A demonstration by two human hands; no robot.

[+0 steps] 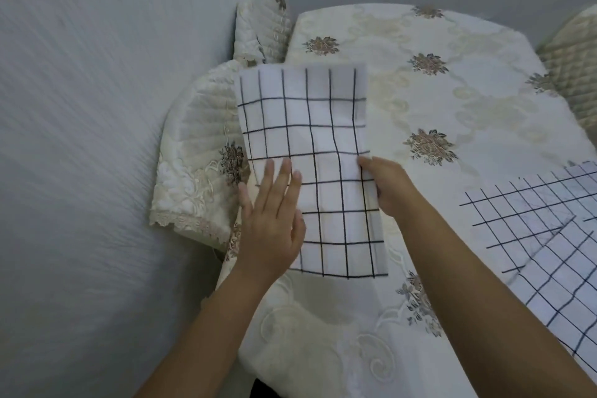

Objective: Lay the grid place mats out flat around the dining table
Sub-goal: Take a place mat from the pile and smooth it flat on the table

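The left hand (274, 221) lies spread flat on the grid place mat (310, 126) between both hands, pinning it, while the right hand (387, 187) seemingly pinches its right edge to tug it smooth.

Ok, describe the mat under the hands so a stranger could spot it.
Find the dining table with its cream flowered cloth, then its left edge beside the covered chair. The grid place mat lies alone, left hand flat on it, right hand pinching its right edge; the other mats overlap at far right.
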